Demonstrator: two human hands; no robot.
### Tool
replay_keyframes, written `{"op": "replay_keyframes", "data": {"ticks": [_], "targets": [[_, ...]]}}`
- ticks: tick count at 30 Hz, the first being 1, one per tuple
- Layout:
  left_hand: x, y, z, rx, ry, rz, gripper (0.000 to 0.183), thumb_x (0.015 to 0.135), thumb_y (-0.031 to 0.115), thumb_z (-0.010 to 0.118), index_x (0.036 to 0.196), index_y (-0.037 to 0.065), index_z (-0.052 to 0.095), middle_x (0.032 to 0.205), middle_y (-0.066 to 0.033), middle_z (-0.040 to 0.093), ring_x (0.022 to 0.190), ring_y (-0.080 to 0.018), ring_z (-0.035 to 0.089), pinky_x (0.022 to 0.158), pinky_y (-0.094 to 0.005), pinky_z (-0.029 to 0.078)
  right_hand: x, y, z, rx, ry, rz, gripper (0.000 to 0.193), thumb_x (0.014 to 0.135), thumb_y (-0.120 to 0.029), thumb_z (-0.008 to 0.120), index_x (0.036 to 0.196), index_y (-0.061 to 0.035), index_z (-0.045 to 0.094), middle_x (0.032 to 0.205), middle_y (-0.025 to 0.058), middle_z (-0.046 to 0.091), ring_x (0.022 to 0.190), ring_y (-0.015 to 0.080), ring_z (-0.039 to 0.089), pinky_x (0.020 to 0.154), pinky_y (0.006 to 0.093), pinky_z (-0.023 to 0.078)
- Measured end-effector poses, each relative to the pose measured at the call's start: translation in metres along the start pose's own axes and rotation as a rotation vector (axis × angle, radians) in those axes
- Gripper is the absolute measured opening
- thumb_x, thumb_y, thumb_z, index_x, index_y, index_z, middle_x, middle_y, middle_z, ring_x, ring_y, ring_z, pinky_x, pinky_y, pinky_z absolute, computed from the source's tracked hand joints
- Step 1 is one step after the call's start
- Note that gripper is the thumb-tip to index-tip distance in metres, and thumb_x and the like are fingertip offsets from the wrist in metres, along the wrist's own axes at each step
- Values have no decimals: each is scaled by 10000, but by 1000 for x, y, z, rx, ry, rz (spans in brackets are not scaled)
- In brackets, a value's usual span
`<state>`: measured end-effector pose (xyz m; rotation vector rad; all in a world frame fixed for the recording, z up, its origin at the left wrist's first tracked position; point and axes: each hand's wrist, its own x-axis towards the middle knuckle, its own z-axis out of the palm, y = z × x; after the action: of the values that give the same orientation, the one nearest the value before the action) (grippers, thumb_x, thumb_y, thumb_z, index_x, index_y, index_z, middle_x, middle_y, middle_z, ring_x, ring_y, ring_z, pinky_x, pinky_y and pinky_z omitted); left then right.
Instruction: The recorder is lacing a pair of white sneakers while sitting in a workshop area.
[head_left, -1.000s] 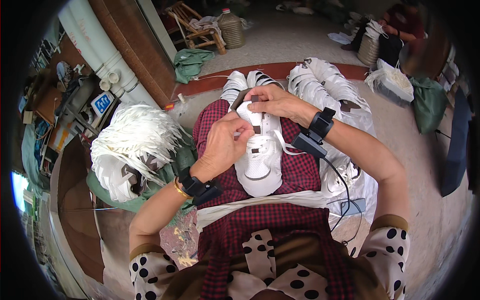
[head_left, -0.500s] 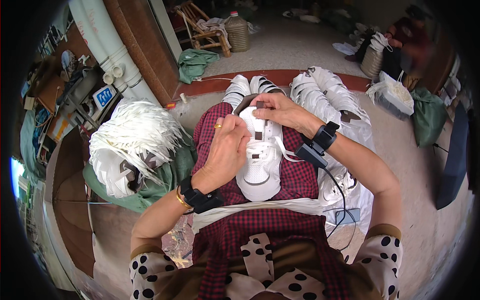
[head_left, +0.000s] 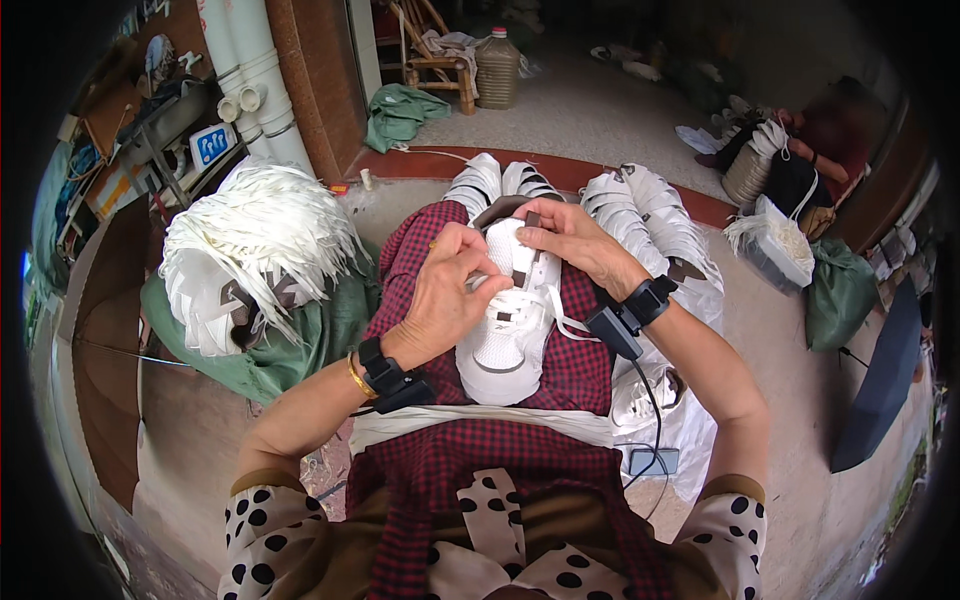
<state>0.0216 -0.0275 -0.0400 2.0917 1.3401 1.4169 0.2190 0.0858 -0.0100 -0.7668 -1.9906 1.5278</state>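
Observation:
A white sneaker (head_left: 500,357) lies on the plaid apron (head_left: 580,375) over my lap, toe toward me. My right hand (head_left: 583,242) is closed on the top of its tongue (head_left: 506,244), thumb on the upper face, beside a dark label. At the left row of eyelets, the thumb and fingers of my left hand (head_left: 447,292) pinch what looks like one end of the white shoelace; the fingers partly hide it. The lace crosses the lower eyelets, and its other end (head_left: 563,318) hangs loose on the right side.
A heap of white laces and shoe uppers (head_left: 260,235) sits on a green sack (head_left: 300,350) at left. Stacked white uppers (head_left: 655,215) lie beyond my lap and to its right, near a phone (head_left: 653,461). Another person (head_left: 835,150) sits at the far right, near a bin of laces (head_left: 775,240).
My head view has shifted slightly. My left hand has moved its pinch closer over the eyelets and tongue, while my right hand keeps hold of the tongue.

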Motion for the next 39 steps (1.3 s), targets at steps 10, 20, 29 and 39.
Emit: {"op": "replay_keyframes", "data": {"ticks": [10,20,29,39], "targets": [[0,8,6,235,-20,114,143,711,-17,709,823,22,630,1098,-133,502,1059,-309,503,941,-415,374,0,1,3,-38,56,-4,311,918,-212,705,1159,-31,627,905,5,648,811,61,562,715,230,465],[58,1,-23,24,-373,-40,978,682,25,764,1533,93,287,1257,-193,575,1203,-293,538,1023,-423,432,-12,-9,17,-271,205,-325,302,896,-150,701,1154,-20,614,976,11,646,836,76,568,745,235,477],[82,-28,-23,-386,-703,-233,970,632,-68,782,1503,5,363,1360,-128,578,1226,-146,536,1041,-262,421,-47,-19,46,-720,190,-447,263,748,-11,645,993,-16,552,924,121,588,938,307,563,817,392,469],[74,-49,-28,-665,-688,-202,924,655,-18,848,1476,16,425,1334,-64,582,1233,-117,520,1066,-278,401,-43,-23,54,-635,249,-292,263,761,-31,733,973,-25,578,908,104,596,899,262,578,758,358,477]]}}
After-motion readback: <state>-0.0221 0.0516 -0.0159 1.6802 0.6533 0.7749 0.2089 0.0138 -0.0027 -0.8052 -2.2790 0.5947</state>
